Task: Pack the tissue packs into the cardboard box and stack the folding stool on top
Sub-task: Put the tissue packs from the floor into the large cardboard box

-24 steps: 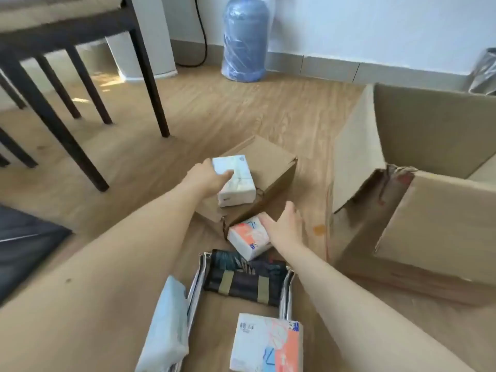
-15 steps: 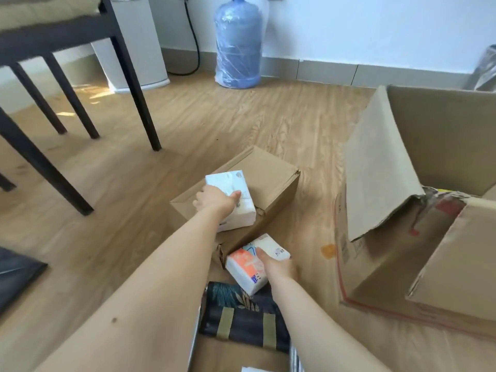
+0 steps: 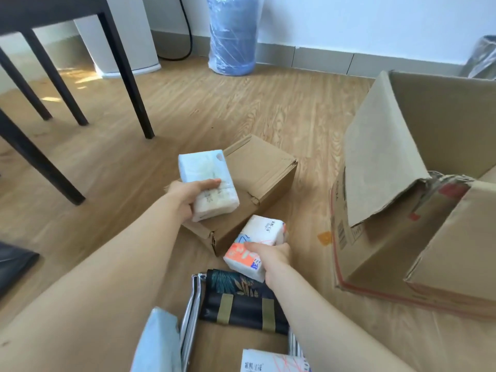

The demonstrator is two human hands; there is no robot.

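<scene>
My left hand (image 3: 189, 193) grips a pale blue and white tissue pack (image 3: 208, 182) just above a small closed cardboard box (image 3: 264, 173). My right hand (image 3: 269, 255) holds a white and orange tissue pack (image 3: 253, 247) in front of that small box, above the folded stool (image 3: 239, 302). The stool lies flat on the floor with dark patterned fabric and metal legs. A large open cardboard box (image 3: 418, 189) stands to the right, flaps up. Two more tissue packs, a blue one (image 3: 157, 345) and a white one (image 3: 271, 362), lie at the bottom edge.
Dark table and chair legs (image 3: 126, 76) stand at the left. A wrapped blue water bottle (image 3: 232, 36) and a white appliance (image 3: 126, 36) with a black cable are against the back wall. A dark object (image 3: 13, 267) lies at the left edge. Wooden floor lies between.
Both hands have closed on their tissue packs and lifted them slightly. The right hand went from reaching to gripping the orange pack. The view has shifted a little.
</scene>
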